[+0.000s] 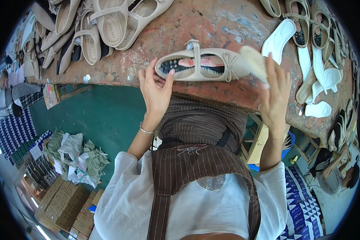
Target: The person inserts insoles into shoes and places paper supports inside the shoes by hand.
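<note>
A beige strap shoe [204, 64] with a small bow lies sideways near the front edge of the worn reddish workbench [176, 28]. Its open inside shows dark studs and a pink patch. My left hand [156, 90] grips the shoe's heel end, thumb on the rim. My right hand [277, 94] is raised beside the shoe's toe and holds a pale insole [255, 62] by its lower end, tilted toward the shoe.
Beige strap shoes [96, 28] are piled at the bench's back left. More shoes [312, 24] and white insoles [279, 38] lie at the right. Below are a green floor, a heap of bags [76, 158], cardboard boxes [62, 204], and a seated person [336, 176] at right.
</note>
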Demonstrator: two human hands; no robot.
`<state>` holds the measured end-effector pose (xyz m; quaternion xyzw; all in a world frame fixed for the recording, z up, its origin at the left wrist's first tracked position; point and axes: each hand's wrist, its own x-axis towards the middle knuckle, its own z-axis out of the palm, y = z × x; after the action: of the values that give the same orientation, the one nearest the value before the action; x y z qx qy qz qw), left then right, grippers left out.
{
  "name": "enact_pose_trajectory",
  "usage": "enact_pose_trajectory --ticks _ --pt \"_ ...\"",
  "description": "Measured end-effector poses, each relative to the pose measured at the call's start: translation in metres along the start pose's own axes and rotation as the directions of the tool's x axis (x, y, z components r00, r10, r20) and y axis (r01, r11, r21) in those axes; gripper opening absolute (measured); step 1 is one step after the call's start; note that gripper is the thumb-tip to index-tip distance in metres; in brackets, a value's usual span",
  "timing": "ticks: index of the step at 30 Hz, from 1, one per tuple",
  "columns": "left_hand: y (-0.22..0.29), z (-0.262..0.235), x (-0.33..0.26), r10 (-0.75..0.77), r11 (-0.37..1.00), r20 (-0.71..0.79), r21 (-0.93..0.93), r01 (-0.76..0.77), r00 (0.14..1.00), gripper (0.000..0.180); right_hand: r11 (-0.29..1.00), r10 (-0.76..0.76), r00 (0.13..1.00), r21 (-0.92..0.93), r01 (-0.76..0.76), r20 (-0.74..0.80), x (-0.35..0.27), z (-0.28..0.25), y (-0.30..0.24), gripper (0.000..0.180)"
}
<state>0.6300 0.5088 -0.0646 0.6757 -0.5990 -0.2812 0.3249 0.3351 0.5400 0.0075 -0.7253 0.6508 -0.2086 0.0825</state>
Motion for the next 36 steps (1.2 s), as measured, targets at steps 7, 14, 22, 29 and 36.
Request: enact_pose_trajectory --ticks 7,14,22,29,36 --pt "-0.003 0.010 0.023 -0.033 0.983 0.051 -0.180 0.042 0.998 0.062 0.973 -0.222 0.975 0.065 0.220 0.023 0.019 0.060 -0.019 0.031" --pt "-0.020 0.010 0.029 0.003 0.964 0.108 -0.264 0.026 0.994 0.067 0.903 -0.213 0.976 0.393 0.175 0.053 0.050 0.110 -0.049 0.021" --pt "-0.031 0.014 0.038 -0.028 0.923 0.073 -0.382 0.054 0.997 0.051 0.890 -0.237 0.965 0.425 0.167 0.117 0.064 0.122 -0.063 0.021" --pt "-0.034 0.019 0.044 -0.042 0.910 0.035 -0.410 0.053 0.998 0.033 0.904 -0.353 0.924 0.309 0.296 0.148 0.067 0.123 -0.064 0.027" --pt "-0.024 0.017 0.053 -0.206 0.892 0.089 -0.392 0.225 0.974 0.012 0.802 -0.580 0.769 0.354 0.481 0.269 0.071 0.130 -0.052 0.044"
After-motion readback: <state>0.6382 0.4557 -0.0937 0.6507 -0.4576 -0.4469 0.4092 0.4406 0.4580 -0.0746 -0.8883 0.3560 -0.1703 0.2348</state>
